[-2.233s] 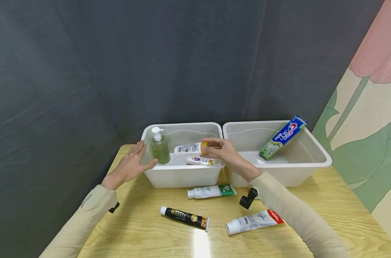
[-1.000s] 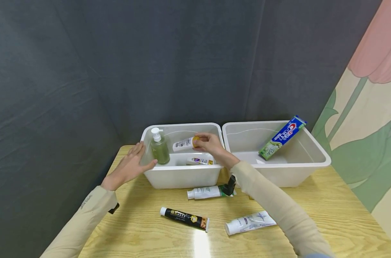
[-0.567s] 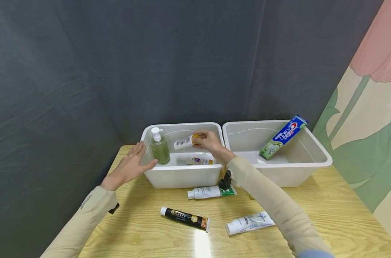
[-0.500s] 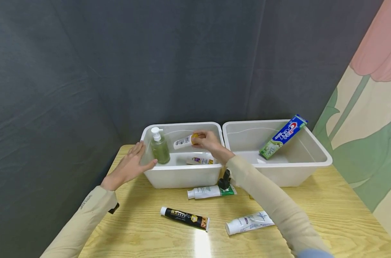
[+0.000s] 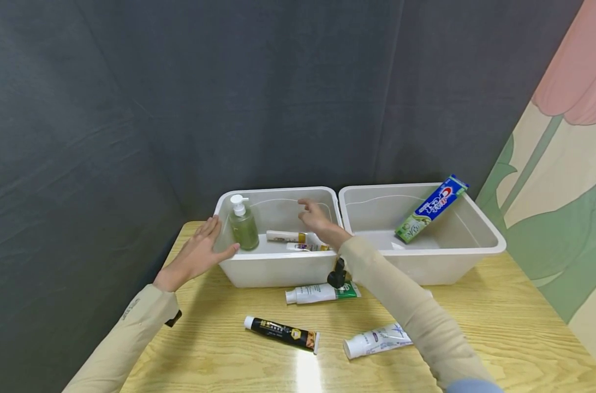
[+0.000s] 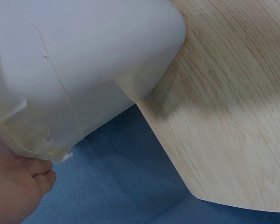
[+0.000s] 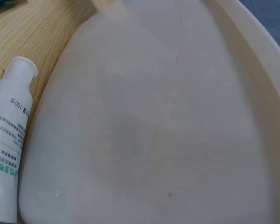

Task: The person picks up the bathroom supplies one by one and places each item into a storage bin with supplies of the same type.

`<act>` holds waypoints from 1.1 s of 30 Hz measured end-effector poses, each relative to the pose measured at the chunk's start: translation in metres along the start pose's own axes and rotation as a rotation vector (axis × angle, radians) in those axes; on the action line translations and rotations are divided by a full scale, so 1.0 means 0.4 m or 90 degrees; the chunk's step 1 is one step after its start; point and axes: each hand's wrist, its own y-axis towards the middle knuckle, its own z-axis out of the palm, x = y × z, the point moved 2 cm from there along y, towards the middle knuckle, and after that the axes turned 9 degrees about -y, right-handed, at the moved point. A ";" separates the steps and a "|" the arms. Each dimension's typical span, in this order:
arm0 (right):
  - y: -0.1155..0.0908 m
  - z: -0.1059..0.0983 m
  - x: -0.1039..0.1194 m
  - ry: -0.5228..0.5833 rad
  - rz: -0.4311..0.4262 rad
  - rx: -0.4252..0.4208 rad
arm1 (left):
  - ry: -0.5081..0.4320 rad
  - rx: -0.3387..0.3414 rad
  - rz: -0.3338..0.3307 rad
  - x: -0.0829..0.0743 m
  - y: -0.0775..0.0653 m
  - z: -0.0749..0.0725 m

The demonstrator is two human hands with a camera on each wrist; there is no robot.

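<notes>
My left hand (image 5: 198,252) rests on the left end of the left white bin (image 5: 278,270), thumb stretched toward its front rim; in the left wrist view, its fingers (image 6: 37,175) touch the rim. My right hand (image 5: 320,221) is over the right part of that bin, index finger extended and nothing held. Below it, inside the bin, lies a white tube with a yellow cap (image 5: 285,236). Just in front of this lies a smaller white tube with a purple and gold print (image 5: 308,247). A green pump bottle (image 5: 244,229) stands upright at the bin's left end.
The right white bin (image 5: 421,267) holds a leaning blue-green Crest toothpaste box (image 5: 431,208). On the wooden table (image 5: 219,349) lie a white-green toothpaste tube (image 5: 317,293), a black tube (image 5: 281,333) and a white Colgate tube (image 5: 379,340), partly behind the right sleeve.
My right hand has carried the yellow-capped tube leftward within the left bin and let it go; it now lies on the bin's floor. The left hand has stayed in place.
</notes>
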 end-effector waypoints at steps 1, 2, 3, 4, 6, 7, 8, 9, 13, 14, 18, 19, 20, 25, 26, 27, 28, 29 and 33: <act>-0.018 -0.002 0.021 -0.006 0.018 -0.002 | -0.001 0.000 0.000 0.001 -0.001 0.001; -0.019 -0.002 0.023 0.000 0.021 -0.001 | -0.001 0.000 0.001 0.001 -0.001 0.002; -0.024 -0.003 0.027 0.003 0.022 -0.001 | -0.002 -0.001 0.001 0.002 -0.002 0.002; -0.027 -0.004 0.032 0.004 0.023 -0.001 | -0.003 -0.001 0.002 0.002 -0.002 0.002; -0.030 -0.005 0.036 -0.001 0.025 -0.003 | -0.003 0.000 0.003 0.002 -0.002 0.003; -0.033 -0.006 0.040 -0.001 0.024 -0.003 | -0.004 0.000 0.003 0.002 -0.002 0.003; -0.034 -0.005 0.041 -0.002 0.024 -0.003 | -0.004 0.000 0.003 0.002 -0.002 0.003; -0.038 -0.006 0.044 -0.001 0.025 -0.005 | -0.004 0.000 0.003 0.002 -0.002 0.003; -0.040 -0.003 0.047 0.004 0.021 -0.009 | 0.000 0.000 0.004 0.001 -0.004 0.002; -0.040 -0.002 0.047 0.005 0.021 -0.010 | 0.001 -0.001 0.005 0.001 -0.004 0.002; -0.037 0.000 0.046 0.003 0.019 -0.013 | 0.003 -0.001 0.006 0.001 -0.006 0.001; -0.036 0.000 0.044 0.003 0.020 -0.013 | 0.002 0.000 0.006 0.001 -0.006 0.001; -0.036 0.001 0.043 0.004 0.020 -0.014 | 0.002 0.000 0.006 0.002 -0.007 0.002; -0.034 0.004 0.041 0.004 0.019 -0.017 | 0.005 0.003 0.005 0.004 -0.009 0.002; -0.034 0.004 0.041 0.005 0.019 -0.018 | 0.006 0.003 0.007 0.004 -0.008 0.002; -0.034 0.003 0.042 0.005 0.019 -0.019 | 0.007 0.002 0.008 0.004 -0.007 0.002; -0.032 0.003 0.041 0.009 0.019 -0.018 | 0.007 0.001 0.008 0.004 -0.006 0.002; -0.031 0.003 0.041 0.014 0.023 -0.016 | 0.007 0.001 0.009 0.004 -0.005 0.003; -0.031 0.000 0.040 0.031 0.030 -0.005 | 0.008 -0.001 0.013 0.004 -0.002 0.004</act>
